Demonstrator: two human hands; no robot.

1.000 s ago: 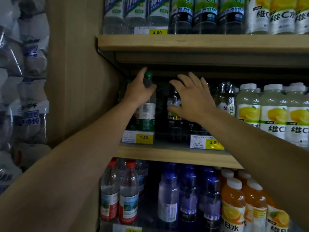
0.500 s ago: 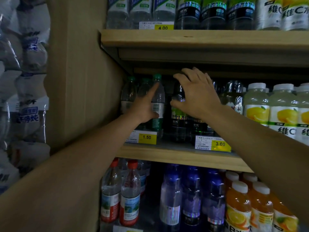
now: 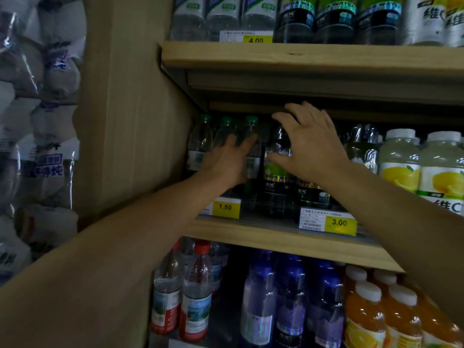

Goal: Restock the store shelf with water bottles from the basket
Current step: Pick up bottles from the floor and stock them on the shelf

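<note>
Middle shelf [image 3: 288,243] is taking the restock: green-capped water bottles [image 3: 227,136] are standing upright in a tight group at its left end, against the wooden side panel [image 3: 133,109], behind the 1.50 price tag [image 3: 224,207]. At least three green caps are showing, so that slot is looking partly filled; how deep the row runs I cannot tell.

Dark soda-water bottles [image 3: 277,187] are sitting just right of them, behind the 3.00 price tag [image 3: 339,222].

Left hand [image 3: 227,163] is reaching in with fingers straight and spread, lying flat against the front water bottle, pressing or steadying it and gripping nothing. Right hand [image 3: 311,146] is hovering over the soda-water bottle tops, fingers spread and relaxed, holding nothing (contact with the caps is unclear).

Judgement: one bottle is being seated and lined up, so this placement is nearly done. The basket is not in view, so the remaining stock is unknown. Likely left: going back to the basket for more and filling whatever room the left-end slot has.
</note>
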